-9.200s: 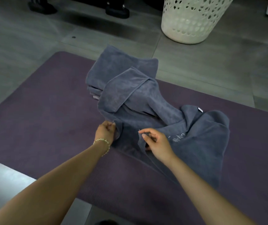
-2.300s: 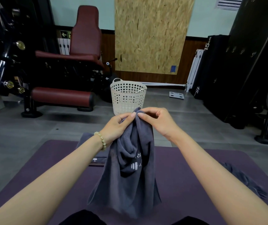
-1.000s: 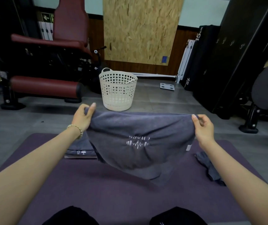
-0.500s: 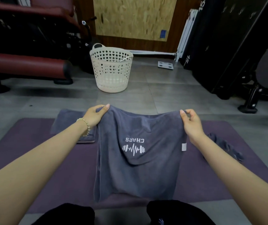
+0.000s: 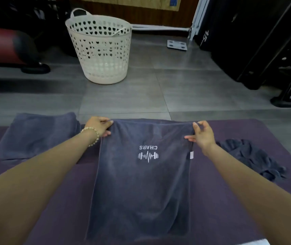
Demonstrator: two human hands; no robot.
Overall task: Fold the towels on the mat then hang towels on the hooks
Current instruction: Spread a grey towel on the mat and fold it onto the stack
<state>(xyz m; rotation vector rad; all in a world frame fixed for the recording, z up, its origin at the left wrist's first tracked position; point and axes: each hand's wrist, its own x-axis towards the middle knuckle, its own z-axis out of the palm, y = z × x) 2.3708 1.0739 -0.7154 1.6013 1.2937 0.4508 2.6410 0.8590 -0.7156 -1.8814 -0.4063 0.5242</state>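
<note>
The dark grey logo towel (image 5: 141, 191), held up half a second ago, now lies spread flat on the purple foam mat (image 5: 229, 200). A white perforated plastic basket (image 5: 102, 50) stands far off on the floor. A stack of folded grey towels (image 5: 35, 135) sits far left and a crumpled grey towel (image 5: 252, 156) lies right. The left hand (image 5: 98, 127) pinches one far corner of the logo towel; the right hand (image 5: 203, 134) apparently pinches the other.

A spread towel (image 5: 141, 191) lies mid-mat (image 5: 208, 218), reaching its far edge. A folded towel (image 5: 35, 135) overhangs the far left edge, and a crumpled towel (image 5: 250, 156) sits near the right edge. A basket (image 5: 102, 55) stands on the floor (image 5: 123, 99) behind.
</note>
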